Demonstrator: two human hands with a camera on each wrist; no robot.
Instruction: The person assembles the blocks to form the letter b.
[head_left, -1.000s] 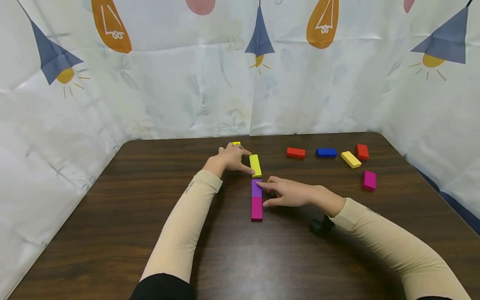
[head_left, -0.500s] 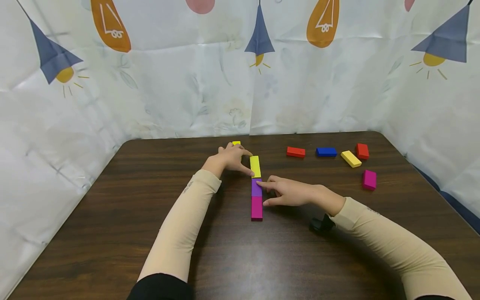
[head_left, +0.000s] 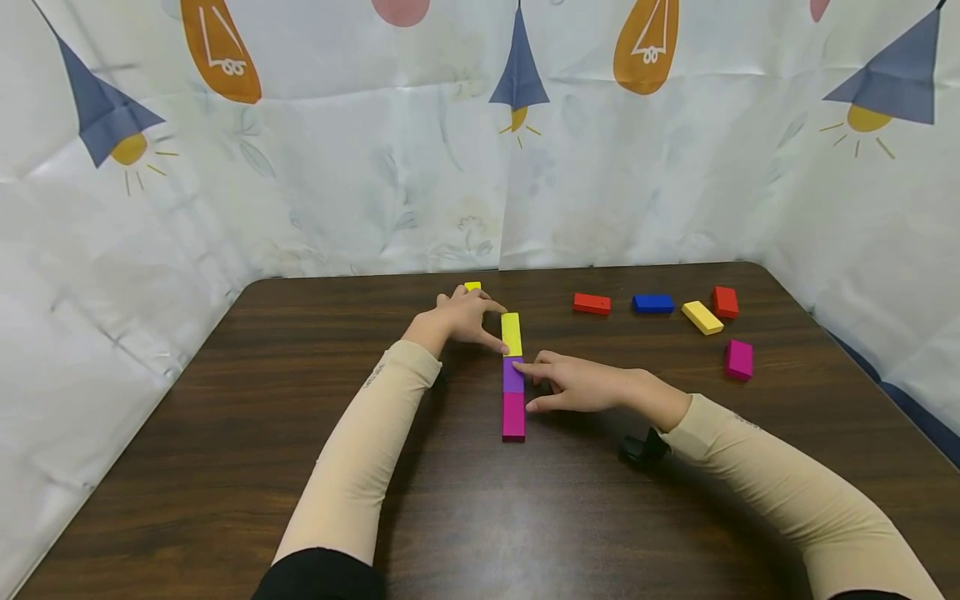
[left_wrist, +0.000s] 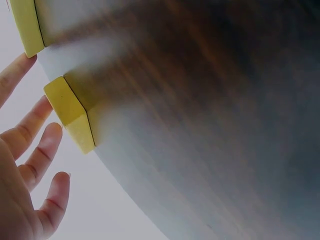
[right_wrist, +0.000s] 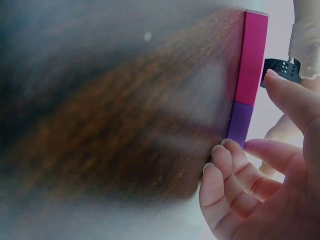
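A yellow block (head_left: 512,333), a purple block (head_left: 513,377) and a magenta block (head_left: 513,417) lie end to end in a line on the table. My left hand (head_left: 459,318) pinches the yellow block lengthwise, index finger at its far end and thumb by its near end. Partly hidden behind this hand is a second yellow block (left_wrist: 70,112), close to the other fingers in the left wrist view. My right hand (head_left: 581,385) touches the purple block with an extended index finger. Its thumb (right_wrist: 290,95) is beside the magenta block, and the remaining fingers are bent.
To the right on the dark wooden table (head_left: 300,400) are a red block (head_left: 592,304), a blue block (head_left: 652,304), a pale yellow block (head_left: 702,318), another red block (head_left: 724,302) and another magenta block (head_left: 738,360). A patterned curtain (head_left: 375,183) hangs behind the table.
My left hand has slid the yellow block slightly nearer, closing its small gap with the purple block and straightening it in the line. The right hand has stayed in place.
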